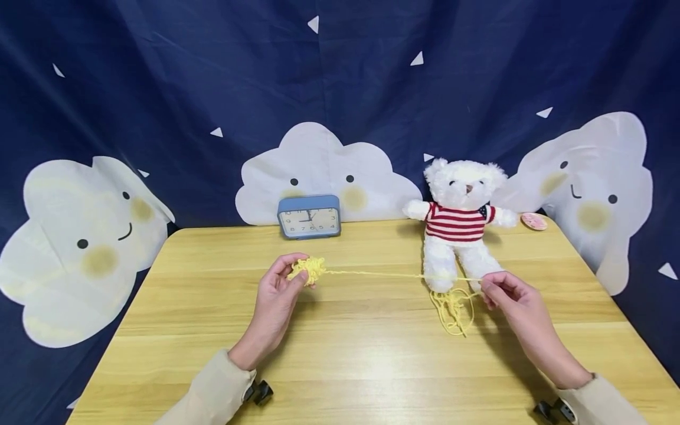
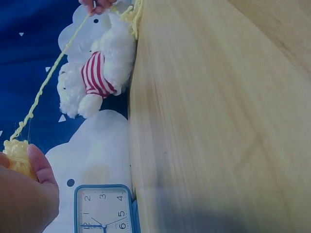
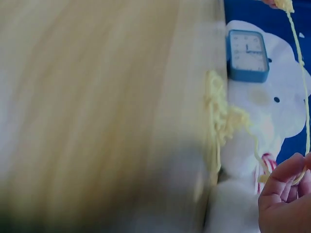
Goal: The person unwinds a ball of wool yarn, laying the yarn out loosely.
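A small bundle of yellow yarn (image 1: 313,269) sits in my left hand (image 1: 278,289), pinched between thumb and fingers. From it a single yarn strand (image 1: 379,274) runs taut across to my right hand (image 1: 512,298), whose thumb and fingertips pinch it. Below the right hand's side of the strand, a loose tangle of yarn (image 1: 453,310) lies at the feet of a white teddy bear (image 1: 455,227) in a red-and-white striped sweater. In the right wrist view, the tangle (image 3: 218,111) links to the right hand by a slack length.
A blue alarm clock (image 1: 309,217) stands at the back of the wooden table (image 1: 361,366). At the back right corner lies a pink round object (image 1: 533,221). Behind the table hangs a dark blue curtain (image 1: 361,88) with smiling clouds.
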`<state>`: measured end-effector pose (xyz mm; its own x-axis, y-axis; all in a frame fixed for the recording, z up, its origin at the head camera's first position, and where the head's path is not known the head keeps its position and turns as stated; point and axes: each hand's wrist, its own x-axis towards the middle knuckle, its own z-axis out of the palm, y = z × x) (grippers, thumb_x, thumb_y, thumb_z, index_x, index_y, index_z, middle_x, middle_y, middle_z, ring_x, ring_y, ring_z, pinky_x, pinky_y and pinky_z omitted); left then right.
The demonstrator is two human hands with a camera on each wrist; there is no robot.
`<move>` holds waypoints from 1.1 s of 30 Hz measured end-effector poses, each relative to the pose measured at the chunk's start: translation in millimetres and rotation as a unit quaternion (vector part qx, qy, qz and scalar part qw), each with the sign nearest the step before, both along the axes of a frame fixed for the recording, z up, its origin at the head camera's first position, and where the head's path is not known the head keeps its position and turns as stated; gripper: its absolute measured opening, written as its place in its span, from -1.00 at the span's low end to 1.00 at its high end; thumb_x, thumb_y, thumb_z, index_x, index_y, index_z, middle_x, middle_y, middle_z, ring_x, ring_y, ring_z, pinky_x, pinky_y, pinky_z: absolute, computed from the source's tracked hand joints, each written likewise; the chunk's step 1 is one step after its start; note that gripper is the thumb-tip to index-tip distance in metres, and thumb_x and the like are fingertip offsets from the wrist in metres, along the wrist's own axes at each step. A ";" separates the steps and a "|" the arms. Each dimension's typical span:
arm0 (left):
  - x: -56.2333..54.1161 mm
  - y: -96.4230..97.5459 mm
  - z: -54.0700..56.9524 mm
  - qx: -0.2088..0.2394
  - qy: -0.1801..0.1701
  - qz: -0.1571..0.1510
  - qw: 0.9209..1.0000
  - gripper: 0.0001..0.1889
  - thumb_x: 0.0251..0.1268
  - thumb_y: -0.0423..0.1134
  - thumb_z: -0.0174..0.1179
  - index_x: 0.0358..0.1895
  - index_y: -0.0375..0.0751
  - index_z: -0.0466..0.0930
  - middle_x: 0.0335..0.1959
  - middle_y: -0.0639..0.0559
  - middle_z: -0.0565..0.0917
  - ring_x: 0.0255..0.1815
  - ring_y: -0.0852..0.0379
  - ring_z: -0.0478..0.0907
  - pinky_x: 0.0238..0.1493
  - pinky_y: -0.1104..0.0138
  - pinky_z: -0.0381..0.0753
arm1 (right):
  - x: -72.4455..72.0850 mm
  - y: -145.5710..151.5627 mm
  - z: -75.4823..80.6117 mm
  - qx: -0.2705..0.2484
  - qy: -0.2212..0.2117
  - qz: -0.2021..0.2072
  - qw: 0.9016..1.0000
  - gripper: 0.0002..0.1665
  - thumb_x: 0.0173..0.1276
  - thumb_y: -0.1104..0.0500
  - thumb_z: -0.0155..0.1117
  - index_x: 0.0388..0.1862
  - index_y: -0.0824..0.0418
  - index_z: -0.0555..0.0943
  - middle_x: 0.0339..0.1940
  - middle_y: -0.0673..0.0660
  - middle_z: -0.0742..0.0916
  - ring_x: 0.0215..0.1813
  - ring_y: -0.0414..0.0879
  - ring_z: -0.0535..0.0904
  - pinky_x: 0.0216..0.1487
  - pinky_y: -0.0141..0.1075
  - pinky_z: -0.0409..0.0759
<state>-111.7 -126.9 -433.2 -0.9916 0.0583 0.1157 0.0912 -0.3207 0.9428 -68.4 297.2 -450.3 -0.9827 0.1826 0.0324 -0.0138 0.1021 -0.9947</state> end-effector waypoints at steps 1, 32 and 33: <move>0.0 -0.1 0.2 0.000 0.000 0.002 1.000 -0.65 0.56 -0.59 0.16 0.32 -0.56 0.47 0.14 -0.16 0.60 -0.04 0.10 0.64 0.00 0.26 0.81 | 1.2 3.2 -1.1 0.008 0.000 -0.004 1.000 -0.93 0.61 0.35 0.33 -0.10 0.36 0.72 -0.38 0.06 0.72 -0.33 -0.17 0.60 -0.31 -0.42 0.62; -1.5 -9.0 5.7 0.021 0.006 0.043 0.999 -0.63 0.56 -0.63 0.12 0.34 -0.50 0.48 0.18 -0.12 0.58 -0.07 0.15 0.62 -0.11 0.33 0.80 | 19.0 77.4 -2.5 0.007 -0.072 -0.071 0.995 -0.69 0.60 0.30 0.36 -0.31 -0.07 0.83 -0.47 -0.14 0.71 -0.46 -0.28 0.52 -0.50 -0.49 0.51; -1.4 -8.7 5.8 0.020 0.005 0.042 0.999 -0.64 0.56 -0.63 0.12 0.34 -0.50 0.48 0.18 -0.12 0.58 -0.06 0.15 0.62 -0.10 0.32 0.80 | 18.9 75.3 -2.4 0.008 -0.081 -0.061 0.995 -0.69 0.60 0.30 0.36 -0.31 -0.07 0.83 -0.47 -0.14 0.72 -0.44 -0.29 0.54 -0.48 -0.49 0.53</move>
<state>-113.1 -135.6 -427.4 -0.9916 -0.0290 0.1264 0.1286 -0.3492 0.9282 -49.5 372.5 -452.6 -0.9458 0.3017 -0.1203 0.1593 0.1083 -0.9813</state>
